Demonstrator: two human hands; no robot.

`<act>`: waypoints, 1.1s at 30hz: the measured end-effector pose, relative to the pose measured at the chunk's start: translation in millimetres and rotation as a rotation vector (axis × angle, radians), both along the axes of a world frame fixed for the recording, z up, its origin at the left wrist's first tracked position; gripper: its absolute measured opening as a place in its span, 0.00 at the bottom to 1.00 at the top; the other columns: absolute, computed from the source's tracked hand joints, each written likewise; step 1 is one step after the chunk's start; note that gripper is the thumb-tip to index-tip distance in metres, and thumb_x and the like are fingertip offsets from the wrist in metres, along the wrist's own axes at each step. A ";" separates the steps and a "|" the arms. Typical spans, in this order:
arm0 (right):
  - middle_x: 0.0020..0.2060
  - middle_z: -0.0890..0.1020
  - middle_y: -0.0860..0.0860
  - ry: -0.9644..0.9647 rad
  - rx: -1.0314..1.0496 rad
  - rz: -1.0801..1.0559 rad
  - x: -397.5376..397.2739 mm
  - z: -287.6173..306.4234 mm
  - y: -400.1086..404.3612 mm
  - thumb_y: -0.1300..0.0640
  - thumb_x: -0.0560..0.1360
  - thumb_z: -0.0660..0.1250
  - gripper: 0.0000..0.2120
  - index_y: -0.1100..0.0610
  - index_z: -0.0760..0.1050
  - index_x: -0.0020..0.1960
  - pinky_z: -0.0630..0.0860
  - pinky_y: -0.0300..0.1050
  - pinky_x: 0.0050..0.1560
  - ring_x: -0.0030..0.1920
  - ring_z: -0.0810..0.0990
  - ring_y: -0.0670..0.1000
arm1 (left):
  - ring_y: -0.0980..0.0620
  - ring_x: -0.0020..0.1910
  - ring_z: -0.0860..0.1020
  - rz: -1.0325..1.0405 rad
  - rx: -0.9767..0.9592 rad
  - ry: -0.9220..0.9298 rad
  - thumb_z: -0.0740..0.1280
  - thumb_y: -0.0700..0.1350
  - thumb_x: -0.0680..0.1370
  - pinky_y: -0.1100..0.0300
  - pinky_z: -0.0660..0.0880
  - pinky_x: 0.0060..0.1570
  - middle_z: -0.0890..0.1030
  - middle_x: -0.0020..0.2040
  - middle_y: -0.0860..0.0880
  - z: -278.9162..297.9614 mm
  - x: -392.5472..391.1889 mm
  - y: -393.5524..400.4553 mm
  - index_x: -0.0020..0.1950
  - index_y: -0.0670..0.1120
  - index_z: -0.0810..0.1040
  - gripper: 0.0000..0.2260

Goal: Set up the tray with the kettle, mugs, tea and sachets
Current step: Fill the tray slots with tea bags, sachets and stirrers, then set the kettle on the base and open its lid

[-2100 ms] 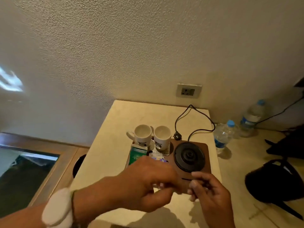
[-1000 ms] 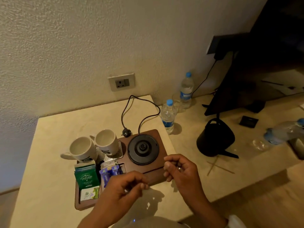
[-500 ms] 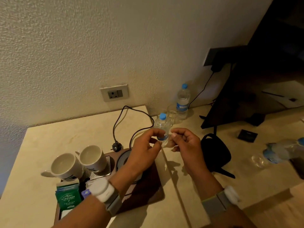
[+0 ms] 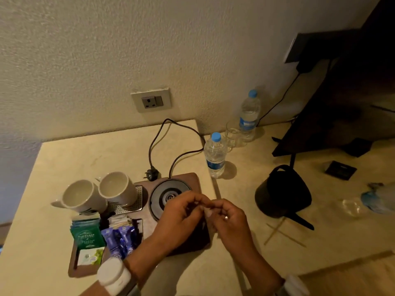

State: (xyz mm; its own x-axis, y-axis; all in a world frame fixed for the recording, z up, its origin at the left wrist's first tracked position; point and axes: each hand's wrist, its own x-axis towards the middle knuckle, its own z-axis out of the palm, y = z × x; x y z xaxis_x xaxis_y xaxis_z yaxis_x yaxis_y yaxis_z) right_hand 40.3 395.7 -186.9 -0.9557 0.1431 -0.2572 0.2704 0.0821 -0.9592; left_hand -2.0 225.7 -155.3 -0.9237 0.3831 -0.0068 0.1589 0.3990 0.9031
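A brown tray [image 4: 193, 178] lies on the pale table and holds a round black kettle base [image 4: 163, 194]. Two white mugs [image 4: 82, 196] [image 4: 117, 189] stand at its back left. Green tea packets [image 4: 86, 233] and blue sachets [image 4: 119, 239] stand in its front-left compartments. The black kettle [image 4: 282, 193] rests off the tray, on the lower surface to the right. My left hand [image 4: 179, 218] and my right hand [image 4: 227, 221] meet over the tray's right part with fingertips pinched together. What they hold, if anything, is too small to make out.
The base's cord and loose plug [image 4: 150, 174] lie behind the tray, below a wall socket [image 4: 151, 101]. Two water bottles [image 4: 214, 157] [image 4: 249, 116] and a glass [image 4: 234, 133] stand right of it. Wooden sticks [image 4: 282, 231], a lying bottle [image 4: 378, 199] and a dark screen [image 4: 342, 92] are further right.
My view has swung from left to right and tilted down a little. Both hands dropped from in front of the near bottle back over the tray, still pinched together.
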 end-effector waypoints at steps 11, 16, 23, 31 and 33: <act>0.53 0.83 0.40 0.500 0.785 -0.155 -72.4 40.9 22.0 0.49 0.78 0.68 0.10 0.44 0.79 0.59 0.75 0.37 0.54 0.54 0.80 0.40 | 0.53 0.49 0.82 0.155 0.101 -0.164 0.63 0.28 0.79 0.58 0.81 0.50 0.84 0.49 0.53 -4.9 20.8 -27.7 0.47 0.56 0.82 0.22; 0.74 0.69 0.58 -0.236 1.375 -0.354 -55.5 17.7 144.0 0.48 0.75 0.73 0.31 0.51 0.68 0.75 0.65 0.65 0.71 0.74 0.67 0.64 | 0.52 0.42 0.83 0.115 0.106 -0.215 0.63 0.26 0.77 0.65 0.79 0.42 0.85 0.45 0.50 -11.7 27.3 -26.4 0.47 0.56 0.83 0.24; 0.59 0.84 0.60 -0.220 1.005 -0.266 -49.0 13.6 178.3 0.56 0.83 0.67 0.16 0.54 0.76 0.71 0.78 0.54 0.58 0.60 0.81 0.65 | 0.50 0.43 0.83 -0.140 0.090 -0.193 0.64 0.27 0.79 0.54 0.82 0.46 0.86 0.46 0.50 2.1 23.2 9.7 0.50 0.57 0.84 0.24; 0.55 0.85 0.44 0.245 0.967 -0.051 -15.7 115.7 126.0 0.50 0.80 0.69 0.15 0.44 0.80 0.66 0.74 0.41 0.55 0.56 0.82 0.47 | 0.59 0.55 0.82 -0.042 0.013 -0.044 0.68 0.38 0.82 0.64 0.80 0.52 0.83 0.55 0.61 39.8 26.9 -31.6 0.56 0.62 0.81 0.17; 0.51 0.82 0.32 0.302 0.826 -0.045 -15.8 144.8 104.3 0.45 0.77 0.69 0.17 0.39 0.79 0.65 0.72 0.34 0.53 0.53 0.79 0.35 | 0.59 0.55 0.82 0.040 -0.013 0.015 0.72 0.40 0.80 0.59 0.82 0.52 0.82 0.56 0.63 40.1 29.9 -41.7 0.57 0.62 0.81 0.15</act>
